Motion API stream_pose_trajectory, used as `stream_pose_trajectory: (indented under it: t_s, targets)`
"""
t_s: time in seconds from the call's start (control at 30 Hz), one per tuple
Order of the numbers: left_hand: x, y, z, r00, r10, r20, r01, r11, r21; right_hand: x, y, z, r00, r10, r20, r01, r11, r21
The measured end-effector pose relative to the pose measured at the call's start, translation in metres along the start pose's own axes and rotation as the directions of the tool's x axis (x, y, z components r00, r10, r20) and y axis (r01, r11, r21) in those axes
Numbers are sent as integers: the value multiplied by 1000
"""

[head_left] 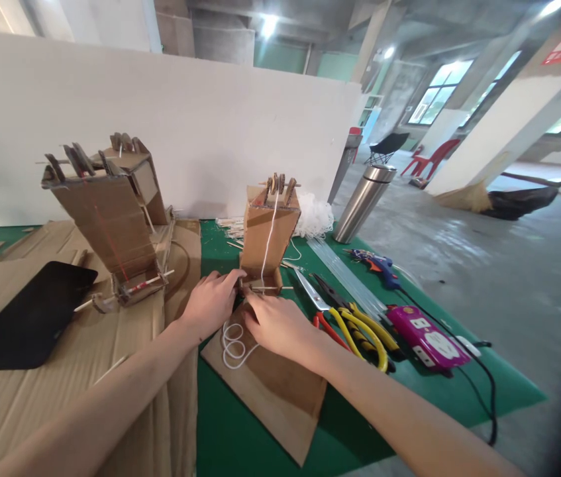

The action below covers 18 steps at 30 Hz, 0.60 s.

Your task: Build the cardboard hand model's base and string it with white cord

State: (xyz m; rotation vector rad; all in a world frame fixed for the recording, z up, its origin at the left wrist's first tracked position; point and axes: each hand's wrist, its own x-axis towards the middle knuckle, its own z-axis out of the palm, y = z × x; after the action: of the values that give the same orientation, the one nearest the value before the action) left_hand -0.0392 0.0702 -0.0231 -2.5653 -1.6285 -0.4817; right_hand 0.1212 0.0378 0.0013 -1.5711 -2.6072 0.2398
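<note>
A small cardboard tower model [280,238] stands upright on the table, with cardboard discs [280,182] on a stick at its top. White string [271,232] runs down its front to a thin wooden stick [285,287] across the low tray-like base. My left hand [213,299] grips the base's left side with bent fingers. Close beside it, my right hand [277,324] has its fingers pinched together at the same front left corner; what lies between them is hidden. Loops of loose string [234,346] lie below my hands on a flat brown board [285,404].
Larger cardboard models [106,218] stand at left on cardboard sheets [131,377], near a black flat pad [32,315]. Right of my hands lie scissors [317,291], pliers [332,295], clear glue sticks [347,275], a glue gun [377,266] and a purple power strip [426,338]. A steel flask [364,204] stands behind.
</note>
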Motion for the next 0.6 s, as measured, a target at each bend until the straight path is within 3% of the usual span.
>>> stream_pose_trajectory:
  t_s: [0.6]
  targets:
    - [0, 0, 1, 1000, -6, -2, 6, 1000, 0, -5, 3, 0, 999, -48, 3, 48, 997, 52]
